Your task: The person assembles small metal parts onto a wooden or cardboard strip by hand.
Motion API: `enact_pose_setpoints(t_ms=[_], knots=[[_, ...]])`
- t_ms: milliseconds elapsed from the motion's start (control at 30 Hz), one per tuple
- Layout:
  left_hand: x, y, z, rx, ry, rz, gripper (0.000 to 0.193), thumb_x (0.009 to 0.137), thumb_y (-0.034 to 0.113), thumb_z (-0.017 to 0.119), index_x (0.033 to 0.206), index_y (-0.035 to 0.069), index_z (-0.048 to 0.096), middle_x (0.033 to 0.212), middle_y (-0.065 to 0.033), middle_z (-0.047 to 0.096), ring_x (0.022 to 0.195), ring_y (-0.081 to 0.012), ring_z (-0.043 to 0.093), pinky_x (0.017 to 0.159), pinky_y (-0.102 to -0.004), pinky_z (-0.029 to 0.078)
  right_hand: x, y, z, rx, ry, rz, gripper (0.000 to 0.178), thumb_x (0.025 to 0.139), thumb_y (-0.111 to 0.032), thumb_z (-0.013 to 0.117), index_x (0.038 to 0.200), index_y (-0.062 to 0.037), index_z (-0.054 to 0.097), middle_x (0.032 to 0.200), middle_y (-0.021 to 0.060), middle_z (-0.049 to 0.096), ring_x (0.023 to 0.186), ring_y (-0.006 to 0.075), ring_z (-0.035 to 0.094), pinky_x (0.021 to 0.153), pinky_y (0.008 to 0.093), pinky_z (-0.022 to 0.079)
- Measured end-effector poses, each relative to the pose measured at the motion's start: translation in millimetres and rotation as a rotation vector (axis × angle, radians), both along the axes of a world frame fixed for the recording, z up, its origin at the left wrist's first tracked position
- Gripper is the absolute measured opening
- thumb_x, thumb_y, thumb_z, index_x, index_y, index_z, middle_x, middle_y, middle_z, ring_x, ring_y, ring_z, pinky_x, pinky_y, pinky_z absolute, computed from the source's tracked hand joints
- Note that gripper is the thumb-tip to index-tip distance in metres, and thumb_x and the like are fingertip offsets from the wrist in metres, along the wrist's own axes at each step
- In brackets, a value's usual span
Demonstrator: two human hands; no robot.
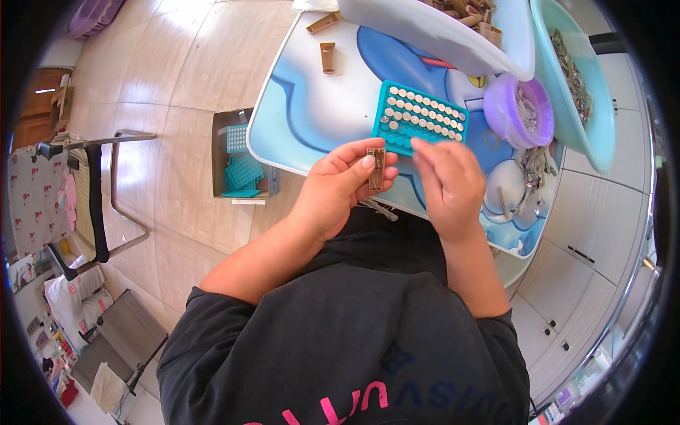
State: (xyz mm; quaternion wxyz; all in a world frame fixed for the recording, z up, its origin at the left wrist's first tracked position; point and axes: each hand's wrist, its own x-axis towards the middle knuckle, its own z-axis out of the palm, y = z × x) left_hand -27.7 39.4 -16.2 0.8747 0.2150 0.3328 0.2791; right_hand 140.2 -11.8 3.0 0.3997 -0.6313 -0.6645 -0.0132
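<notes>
My left hand (340, 180) pinches a small brown rectangular plastic case (375, 168) between thumb and fingers, just in front of the table's near edge. Beyond it sits a teal tray (377, 122) with rows of small round whitish discs; several spots in its nearest rows show only teal. At the tray's near right side is my right hand (451, 183), its fingers curled together and slightly blurred. Whatever those fingertips hold, if anything, is hidden. Two similar brown pieces, one upright (327, 58) and one slanted (324, 23), lie farther off on the blue-and-white table (312, 106).
A white tub (439, 35) of brown pieces stands at the back. Right of the tray are a purple bowl (498, 119) with pale pieces and a large mint basin (598, 134). Tangled metallic-looking bits (535, 170) lie near the right edge. A floor box (221, 156) holds teal trays.
</notes>
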Motion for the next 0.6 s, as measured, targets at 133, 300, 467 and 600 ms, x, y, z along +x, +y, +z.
enact_pose_setpoints(t_ms=[133, 300, 467, 600], knots=[[-3, 8, -1, 0.038, 0.011, 0.05, 0.031, 0.093, 0.011, 0.048, 0.122, -0.001, 0.049, 0.109, -0.0148, 0.06, 0.094, -0.0204, 0.062, 0.084, -0.0325, 0.052, 1, 32, -7, -0.01, -0.071, -0.02, 0.021, 0.068, -0.006, 0.07, 0.088, -0.0097, 0.067, 0.074, 0.0038, 0.055, 0.066, 0.0206, 0.056, 0.055, 0.0322, 0.044], [-4, 16, -1, 0.008, 0.007, 0.076, 0.03, 0.093, 0.012, 0.048, 0.121, -0.001, 0.049, 0.107, -0.0139, 0.061, 0.093, -0.02, 0.062, 0.084, -0.0324, 0.052, 4, 41, -16, -0.061, -0.172, 0.059, 0.018, 0.066, -0.005, 0.072, 0.083, -0.0081, 0.067, 0.077, 0.0034, 0.056, 0.068, 0.0205, 0.057, 0.055, 0.0326, 0.045], [-4, 20, -2, -0.041, -0.019, 0.08, 0.029, 0.093, 0.011, 0.049, 0.119, -0.001, 0.05, 0.106, -0.0135, 0.061, 0.093, -0.0202, 0.063, 0.083, -0.0322, 0.052, -2, 35, -13, -0.037, -0.06, 0.079, 0.018, 0.064, -0.004, 0.073, 0.079, -0.0058, 0.065, 0.078, 0.0048, 0.056, 0.068, 0.0207, 0.057, 0.056, 0.0312, 0.045], [-4, 19, -5, -0.03, -0.026, 0.062, 0.026, 0.093, 0.011, 0.05, 0.116, 0.0, 0.052, 0.105, -0.0111, 0.061, 0.092, -0.0178, 0.062, 0.082, -0.0316, 0.052, -15, 30, -7, -0.01, 0.054, 0.125, 0.018, 0.062, -0.004, 0.075, 0.077, -0.0052, 0.064, 0.077, 0.0061, 0.055, 0.068, 0.0211, 0.056, 0.057, 0.0298, 0.045]])
